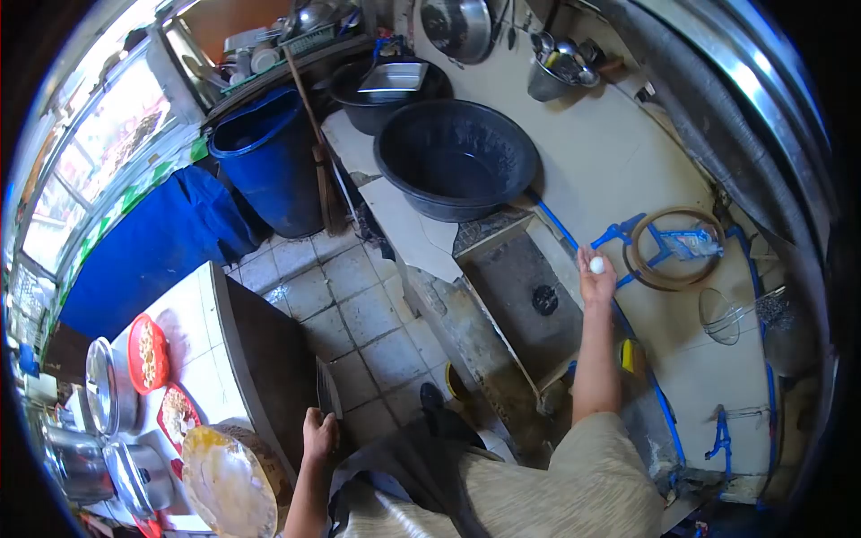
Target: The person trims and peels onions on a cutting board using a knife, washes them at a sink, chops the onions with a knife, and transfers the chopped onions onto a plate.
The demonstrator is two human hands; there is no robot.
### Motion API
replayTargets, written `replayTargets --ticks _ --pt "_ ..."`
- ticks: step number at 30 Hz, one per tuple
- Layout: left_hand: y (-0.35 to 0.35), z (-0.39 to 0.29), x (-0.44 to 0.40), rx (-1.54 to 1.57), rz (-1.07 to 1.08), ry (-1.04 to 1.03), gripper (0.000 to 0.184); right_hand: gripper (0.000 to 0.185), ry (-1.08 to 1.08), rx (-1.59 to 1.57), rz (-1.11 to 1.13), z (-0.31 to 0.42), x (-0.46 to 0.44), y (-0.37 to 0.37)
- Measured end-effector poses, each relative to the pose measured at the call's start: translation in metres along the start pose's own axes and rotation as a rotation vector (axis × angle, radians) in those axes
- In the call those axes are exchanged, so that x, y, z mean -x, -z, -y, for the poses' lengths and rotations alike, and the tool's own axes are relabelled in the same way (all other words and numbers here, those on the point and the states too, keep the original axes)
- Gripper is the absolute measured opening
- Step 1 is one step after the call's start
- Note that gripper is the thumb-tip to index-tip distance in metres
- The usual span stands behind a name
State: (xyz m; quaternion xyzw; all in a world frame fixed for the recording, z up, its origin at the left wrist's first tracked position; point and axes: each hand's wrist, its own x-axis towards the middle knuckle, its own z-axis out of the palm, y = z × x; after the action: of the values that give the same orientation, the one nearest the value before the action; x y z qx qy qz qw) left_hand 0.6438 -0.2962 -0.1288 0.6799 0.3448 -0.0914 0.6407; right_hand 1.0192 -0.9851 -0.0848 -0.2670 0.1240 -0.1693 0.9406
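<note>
My left hand [319, 434] is closed around the handle of a knife [328, 387], whose broad blade points away from me beside the counter's side. On the right, my arm stretches out over the edge of the sink [513, 300]. My right hand [598, 280] is turned palm up, fingers curled around a small white round thing [596, 264]; whether it is an egg or a peeled bulb I cannot tell. Just beyond that hand lie blue pipes [619, 231] and a coiled brown hose [674, 285].
A large black basin [456, 161] stands beyond the sink. On the left counter are a round chopping board [229, 484], metal pots [139, 480] and a red tray [148, 354] of chopped food. A blue barrel [269, 166] and a broom [325, 184] stand on the tiled floor.
</note>
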Motion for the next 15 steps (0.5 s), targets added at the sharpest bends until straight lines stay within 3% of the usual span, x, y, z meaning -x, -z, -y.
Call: replayTargets --ticks 2,6,7,9,12,15 --pt "0.013 -0.005 0.012 -0.04 0.038 -0.029 0.026 0.012 0.018 0.098 -0.08 0.01 0.0 -0.002" --pt "0.062 0.03 0.034 -0.21 -0.076 -0.202 0.03 0.012 -0.141 0.319 0.054 -0.002 0.001 -0.013" --pt "0.073 0.024 0.05 -0.161 -0.159 -0.201 0.03 0.013 -0.181 0.4 0.107 -0.004 0.013 0.003" --pt "0.094 0.007 0.073 -0.313 -0.019 -0.192 0.034 0.015 -0.231 0.575 0.219 0.017 0.029 0.044" --pt "0.116 0.006 0.114 -0.291 -0.146 -0.252 0.033 0.019 -0.249 0.852 0.337 0.035 0.043 0.079" --pt "0.148 0.005 0.145 -0.334 -0.237 -0.317 0.032 0.024 -0.205 1.091 0.414 -0.027 0.04 0.002"
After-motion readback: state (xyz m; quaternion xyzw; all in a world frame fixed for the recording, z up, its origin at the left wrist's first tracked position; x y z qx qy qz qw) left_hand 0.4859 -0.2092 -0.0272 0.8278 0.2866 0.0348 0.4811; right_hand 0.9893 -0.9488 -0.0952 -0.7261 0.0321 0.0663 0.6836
